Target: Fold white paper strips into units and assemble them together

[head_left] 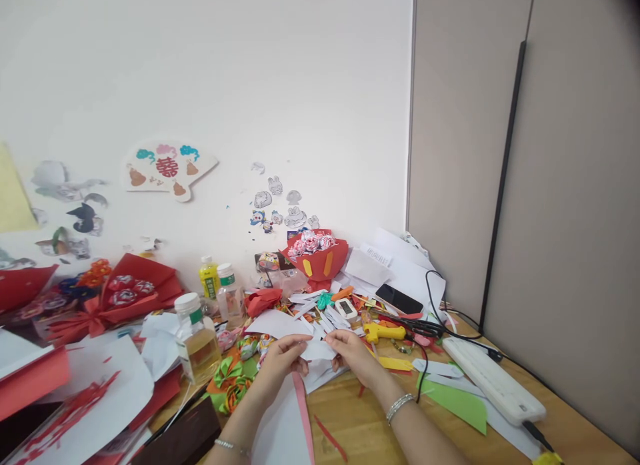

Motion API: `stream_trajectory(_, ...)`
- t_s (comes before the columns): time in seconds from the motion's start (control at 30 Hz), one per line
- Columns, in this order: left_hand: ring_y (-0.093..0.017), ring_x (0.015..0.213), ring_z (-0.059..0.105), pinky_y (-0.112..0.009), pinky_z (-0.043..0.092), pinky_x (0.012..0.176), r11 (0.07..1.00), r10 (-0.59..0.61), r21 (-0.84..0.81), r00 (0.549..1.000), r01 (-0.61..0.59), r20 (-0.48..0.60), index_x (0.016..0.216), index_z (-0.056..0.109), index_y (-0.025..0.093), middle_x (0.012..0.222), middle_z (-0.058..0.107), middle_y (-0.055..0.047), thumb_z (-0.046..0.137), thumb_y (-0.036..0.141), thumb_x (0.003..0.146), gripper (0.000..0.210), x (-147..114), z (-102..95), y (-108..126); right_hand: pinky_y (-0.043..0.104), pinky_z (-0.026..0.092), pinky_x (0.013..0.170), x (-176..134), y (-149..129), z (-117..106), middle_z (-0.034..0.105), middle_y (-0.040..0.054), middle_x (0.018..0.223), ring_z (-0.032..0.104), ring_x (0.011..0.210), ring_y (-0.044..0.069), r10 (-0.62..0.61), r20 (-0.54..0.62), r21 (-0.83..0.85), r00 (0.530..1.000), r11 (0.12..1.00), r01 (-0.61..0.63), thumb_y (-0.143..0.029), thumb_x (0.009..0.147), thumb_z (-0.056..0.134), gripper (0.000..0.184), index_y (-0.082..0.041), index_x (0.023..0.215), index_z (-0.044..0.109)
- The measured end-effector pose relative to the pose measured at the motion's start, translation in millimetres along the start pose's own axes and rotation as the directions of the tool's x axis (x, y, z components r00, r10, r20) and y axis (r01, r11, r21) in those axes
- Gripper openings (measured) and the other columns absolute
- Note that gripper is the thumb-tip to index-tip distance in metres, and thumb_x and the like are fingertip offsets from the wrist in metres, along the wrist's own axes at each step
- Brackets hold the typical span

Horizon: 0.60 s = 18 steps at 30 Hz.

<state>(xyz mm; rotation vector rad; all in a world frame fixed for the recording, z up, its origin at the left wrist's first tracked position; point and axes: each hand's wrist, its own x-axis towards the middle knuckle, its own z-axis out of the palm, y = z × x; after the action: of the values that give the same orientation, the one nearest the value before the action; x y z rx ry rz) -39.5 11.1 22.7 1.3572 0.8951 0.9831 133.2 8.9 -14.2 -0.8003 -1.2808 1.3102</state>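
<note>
We set the clock on the white paper piece (320, 351), which is held between the two hands, 12 towards the wall. Progress, as we judge it: the piece is in handling and joined to nothing that we can make out; fingertips cover its ends, so we cannot tell what shaping is done or left. Left to right: between 9 and 10, a red-wrapped bouquet (133, 285) looks assembled. At 9, an amber-filled bottle (199, 345) stands upright. Beside the paper at 9, the left hand (283, 358) comes in from 7, thumb and index pinched on the near end, other fingers curled. At 12, a second bouquet (320, 263) stands upright, apparently complete. At 3, the right hand (354, 359) mirrors the grip, forearm slanting in from 5, fingers bent, tips closed on the opposite end. Between 2 and 3, we record a yellow glue gun (383, 332); just past 3, a white power strip (493, 378).
</note>
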Motion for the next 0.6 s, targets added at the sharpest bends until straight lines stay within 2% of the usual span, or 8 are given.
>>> stream_trajectory(0.13,-0.012,0.042,0.056,-0.022,0.044,0.047,0.999,-0.042,-0.026,0.999,0.042,0.027,0.088,0.060,0.013,0.047,0.060,0.001,0.062,0.038,0.063,0.036,-1,-0.1,1,0.020,0.040,0.044,0,-1,-1,0.050,-0.0044,0.061,0.046,0.043,0.006,0.000,0.009,-0.012,1.000,1.000,0.000,-0.043,0.066,0.059,0.030,-0.015,0.077,0.055)
stream_trajectory(0.27,-0.013,0.037,0.055,-0.021,0.041,0.040,0.993,-0.070,0.091,0.997,0.072,-0.027,0.082,0.058,0.013,0.042,0.057,0.002,0.054,0.050,0.065,0.040,3,1.4,-4,0.020,0.040,0.045,0,-1,-2,0.051,-0.0045,0.058,0.048,0.044,0.007,-0.015,0.018,-0.065,1.000,0.998,0.016,-0.039,0.068,0.058,0.027,-0.015,0.080,0.056)
stream_trajectory(0.43,-0.011,0.039,0.054,-0.019,0.040,0.039,0.978,0.008,0.207,0.993,0.016,-0.114,0.069,0.058,0.014,0.044,0.055,0.003,0.059,0.049,0.061,0.037,10,2.8,-13,0.019,0.038,0.042,1,2,-3,0.050,-0.0052,0.053,0.047,0.041,0.007,-0.023,0.018,-0.151,1.000,0.988,0.026,-0.036,0.069,0.057,0.023,-0.015,0.079,0.056)
stream_trajectory(0.6,-0.010,0.042,0.054,-0.020,0.043,0.045,0.965,0.091,0.251,0.995,-0.079,-0.037,0.069,0.059,0.013,0.052,0.058,0.002,0.059,0.046,0.062,0.033,8,4.3,-14,0.019,0.038,0.044,0,3,-2,0.051,-0.0029,0.058,0.047,0.047,0.008,-0.054,0.030,-0.249,0.998,0.967,0.060,-0.040,0.073,0.052,0.026,-0.015,0.076,0.059)
